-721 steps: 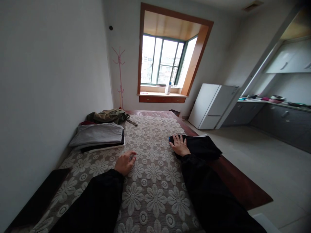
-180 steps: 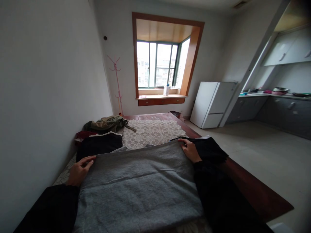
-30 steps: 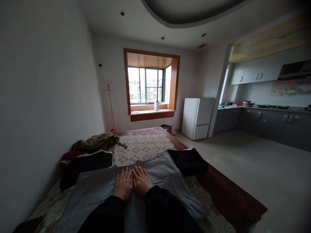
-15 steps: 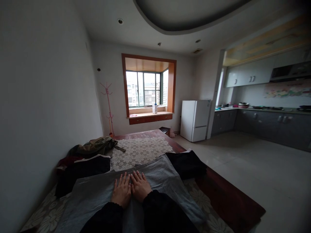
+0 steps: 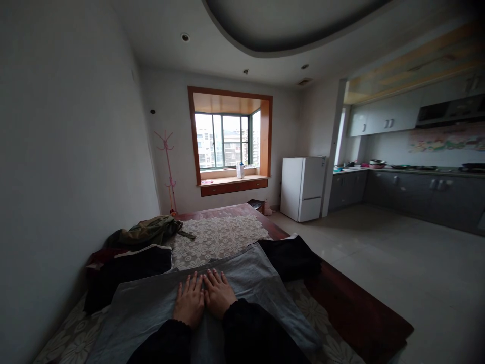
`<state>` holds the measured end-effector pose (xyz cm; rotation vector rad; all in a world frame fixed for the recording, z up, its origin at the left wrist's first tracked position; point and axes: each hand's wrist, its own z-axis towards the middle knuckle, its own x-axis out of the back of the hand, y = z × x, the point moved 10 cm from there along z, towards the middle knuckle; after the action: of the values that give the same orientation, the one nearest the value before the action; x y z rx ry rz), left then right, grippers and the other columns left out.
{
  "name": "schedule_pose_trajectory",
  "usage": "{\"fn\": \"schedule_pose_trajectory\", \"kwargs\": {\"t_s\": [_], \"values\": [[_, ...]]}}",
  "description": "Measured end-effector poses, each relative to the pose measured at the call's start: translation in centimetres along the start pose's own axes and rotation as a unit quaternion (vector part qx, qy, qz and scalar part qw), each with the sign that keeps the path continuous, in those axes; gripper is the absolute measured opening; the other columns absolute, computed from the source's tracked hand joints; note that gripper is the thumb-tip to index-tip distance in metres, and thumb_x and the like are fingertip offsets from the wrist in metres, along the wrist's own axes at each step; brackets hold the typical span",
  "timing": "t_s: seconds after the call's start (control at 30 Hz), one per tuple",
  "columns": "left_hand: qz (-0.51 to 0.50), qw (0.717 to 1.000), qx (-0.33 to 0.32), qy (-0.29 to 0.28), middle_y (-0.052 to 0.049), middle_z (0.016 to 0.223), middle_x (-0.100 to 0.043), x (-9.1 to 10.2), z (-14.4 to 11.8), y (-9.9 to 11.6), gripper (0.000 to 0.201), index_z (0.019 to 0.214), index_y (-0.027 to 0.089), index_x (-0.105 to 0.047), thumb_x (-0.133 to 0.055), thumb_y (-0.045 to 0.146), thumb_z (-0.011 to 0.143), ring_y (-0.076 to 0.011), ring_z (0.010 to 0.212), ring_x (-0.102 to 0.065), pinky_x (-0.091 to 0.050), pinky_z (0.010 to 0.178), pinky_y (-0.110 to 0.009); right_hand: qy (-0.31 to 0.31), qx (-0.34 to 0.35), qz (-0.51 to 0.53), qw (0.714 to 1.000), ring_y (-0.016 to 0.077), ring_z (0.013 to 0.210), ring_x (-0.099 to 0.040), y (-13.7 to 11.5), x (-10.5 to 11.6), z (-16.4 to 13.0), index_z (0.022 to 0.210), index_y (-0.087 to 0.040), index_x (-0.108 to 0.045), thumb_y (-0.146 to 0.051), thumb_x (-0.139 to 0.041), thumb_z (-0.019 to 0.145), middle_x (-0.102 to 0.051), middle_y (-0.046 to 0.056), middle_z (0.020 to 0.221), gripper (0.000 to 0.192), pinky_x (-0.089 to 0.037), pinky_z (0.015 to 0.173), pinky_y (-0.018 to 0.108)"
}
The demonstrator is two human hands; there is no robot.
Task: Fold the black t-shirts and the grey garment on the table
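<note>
While both hands (image 5: 204, 299) press flat, grey cloth (image 5: 261, 283) overhangs

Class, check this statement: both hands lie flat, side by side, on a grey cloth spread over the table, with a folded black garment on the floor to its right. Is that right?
Not quite. The head view shows the left hand and right hand flat on the grey cloth, but the black garment lies on the table, not the floor.

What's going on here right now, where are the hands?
A person has both palms flat, side by side, on a grey garment spread over the lace-covered bed. The left hand and right hand press near its middle, holding nothing. A black folded garment lies to the right, a dark clothes pile to the left.
</note>
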<state>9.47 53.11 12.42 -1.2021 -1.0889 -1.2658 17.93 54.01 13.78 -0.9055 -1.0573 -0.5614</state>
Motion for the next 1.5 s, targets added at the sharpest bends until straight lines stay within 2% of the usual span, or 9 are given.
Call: {"fn": "schedule_pose_trajectory", "kwargs": {"t_s": [0.33,1.5], "values": [[0.003,1.0,-0.017,0.014,-0.01,0.168,-0.028,-0.29,0.05,-0.06,0.063,0.16,0.016,-0.034,-0.024,0.023,0.098,-0.0308,0.155,-0.028,-0.023,0.124,-0.057,-0.006,0.0,0.002,1.0,0.0305,0.153,-0.031,-0.1,-0.05,0.05,0.158,-0.018,-0.042,-0.036,-0.036,0.103,-0.038,0.012,0.163,0.058,-0.023,0.125,0.053],[-0.013,1.0,-0.003,0.005,-0.009,0.167,-0.032,-0.21,0.06,-0.17,0.063,0.16,0.019,-0.035,-0.026,0.024,0.098,-0.0298,0.156,-0.028,-0.022,0.125,-0.057,-0.006,-0.004,0.011,1.0,0.0309,0.154,-0.03,-0.13,-0.03,-0.02,0.157,-0.017,-0.042,-0.037,-0.035,0.103,-0.036,0.012,0.164,0.059,-0.02,0.126,0.053]]}}
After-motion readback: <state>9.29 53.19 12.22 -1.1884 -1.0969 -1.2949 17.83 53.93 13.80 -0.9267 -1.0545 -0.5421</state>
